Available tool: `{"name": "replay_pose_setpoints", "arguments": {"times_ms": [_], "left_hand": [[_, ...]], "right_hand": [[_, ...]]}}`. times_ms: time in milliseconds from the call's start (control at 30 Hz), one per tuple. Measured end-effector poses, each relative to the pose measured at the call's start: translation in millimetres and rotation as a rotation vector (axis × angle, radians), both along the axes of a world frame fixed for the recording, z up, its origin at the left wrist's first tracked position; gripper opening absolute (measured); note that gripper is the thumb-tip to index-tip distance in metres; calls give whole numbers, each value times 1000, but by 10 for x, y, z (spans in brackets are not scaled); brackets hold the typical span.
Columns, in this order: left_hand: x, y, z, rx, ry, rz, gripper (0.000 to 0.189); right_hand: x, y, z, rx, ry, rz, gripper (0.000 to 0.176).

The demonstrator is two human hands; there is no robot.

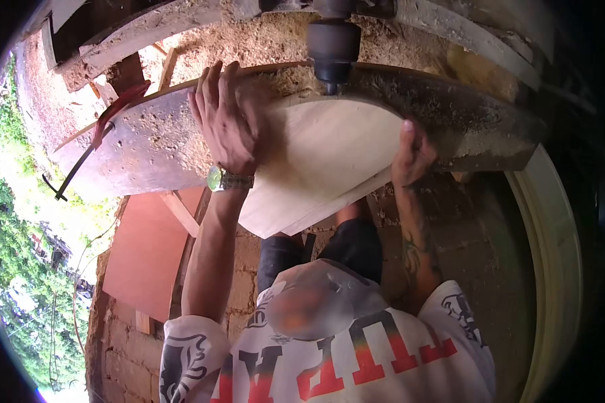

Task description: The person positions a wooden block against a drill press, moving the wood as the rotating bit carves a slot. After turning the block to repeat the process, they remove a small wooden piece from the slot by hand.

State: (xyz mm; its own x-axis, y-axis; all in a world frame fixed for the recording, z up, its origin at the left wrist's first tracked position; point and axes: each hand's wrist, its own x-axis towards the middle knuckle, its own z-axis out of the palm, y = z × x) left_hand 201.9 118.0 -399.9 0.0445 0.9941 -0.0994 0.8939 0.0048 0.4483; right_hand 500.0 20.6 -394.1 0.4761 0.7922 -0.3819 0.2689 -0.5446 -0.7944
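Note:
A pale wooden board (323, 154) with a curved far edge lies partly on the dusty work table (161, 134), its near end jutting out over the table edge towards my body. My left hand (227, 124), with a watch on the wrist, lies along the board's left side, fingers stretched out towards the far side of the table and slightly blurred. At the right edge, my right hand (413, 153) grips the board, thumb on top and fingers curled at its side. Directly over the far edge hangs a dark drill chuck (333, 50), its narrow tip close to the wood.
Sawdust (262, 37) covers the area behind the table, among wooden beams (464, 33). A red and black tool with a hooked rod (104, 131) lies at the left. Below stands a reddish panel (144, 255) against the wall; a pale curved frame (558, 269) rises at the right.

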Motion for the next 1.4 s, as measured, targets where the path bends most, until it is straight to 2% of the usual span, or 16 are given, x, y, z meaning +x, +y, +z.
{"name": "replay_pose_setpoints", "arguments": {"times_ms": [67, 167, 200, 367, 400, 500, 533, 600, 700, 767, 800, 833, 933, 1033, 1300, 1400], "left_hand": [[-15, -52, 29, -17, 3, -10, 58], [-35, -101, 93, 2, 14, -8, 58], [-19, -117, 105, -4, 7, 5, 59], [24, -87, 121, -78, 40, 8, 60], [45, -70, 97, 1, 62, 13, 52], [80, 58, 108, 25, 77, 22, 45], [131, 113, 109, 63, 112, 29, 40], [187, 127, 141, 28, 77, 31, 40], [204, 100, 142, 35, 33, 8, 41], [237, 82, 79, 130, -3, 4, 41], [281, 84, 65, 73, 1, 6, 41], [276, 96, 69, 126, -8, -66, 40], [235, 54, 25, 150, -2, -91, 38], [215, -59, 57, -10, 11, -43, 43], [178, -197, 95, -38, 0, -25, 55], [149, -348, 67, 1, -8, -20, 53]], "right_hand": [[-71, -81, 29, 27, 22, 16, 41], [-123, -263, 83, -14, -131, 99, 41], [-172, -265, 109, 77, -68, 66, 40], [-206, -295, 32, 43, 45, -79, 40], [-219, -266, 49, 28, 48, -93, 39], [-148, -60, 89, -21, -30, -39, 35], [-123, -32, 34, 13, 26, -63, 33], [-64, -6, -69, 81, 140, -106, 31], [-26, 163, 172, 56, 34, -9, 30], [43, 49, 115, 40, 29, -10, 31], [66, -46, 104, 23, 25, -8, 31], [72, -100, 85, 38, 43, -23, 32], [-1, -248, 30, 62, 56, -53, 36], [-34, -459, -1, 26, -9, -39, 39], [-27, -613, -48, 2, -132, 7, 42], [-48, -728, -27, 1, -157, 48, 42]]}}
